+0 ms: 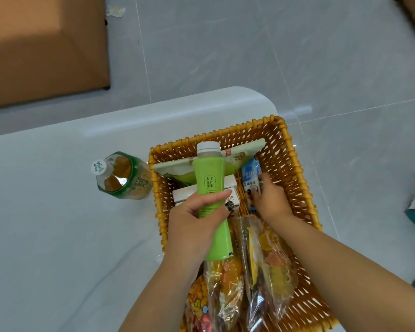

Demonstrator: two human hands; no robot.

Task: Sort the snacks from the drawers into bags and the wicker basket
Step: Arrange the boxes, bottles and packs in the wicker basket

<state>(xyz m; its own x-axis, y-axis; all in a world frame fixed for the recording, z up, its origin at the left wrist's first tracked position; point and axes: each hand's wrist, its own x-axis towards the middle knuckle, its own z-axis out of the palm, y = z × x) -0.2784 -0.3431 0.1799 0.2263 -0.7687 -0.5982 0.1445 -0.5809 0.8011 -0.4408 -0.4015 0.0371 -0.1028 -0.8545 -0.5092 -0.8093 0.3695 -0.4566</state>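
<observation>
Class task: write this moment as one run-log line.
left hand: grips green bottle over wicker basket | right hand: on blue carton inside | tea bottle: outside, left

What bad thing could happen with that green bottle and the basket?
The left hand holds the green bottle over the basket, which already looks full of boxes and snack bags, so the bottle might squash them or not fit. The right hand is down inside holding the blue packet, so the bottle could bump it. The tea bottle stands right beside the basket wall; if the basket shifts, it might tip over.
</observation>
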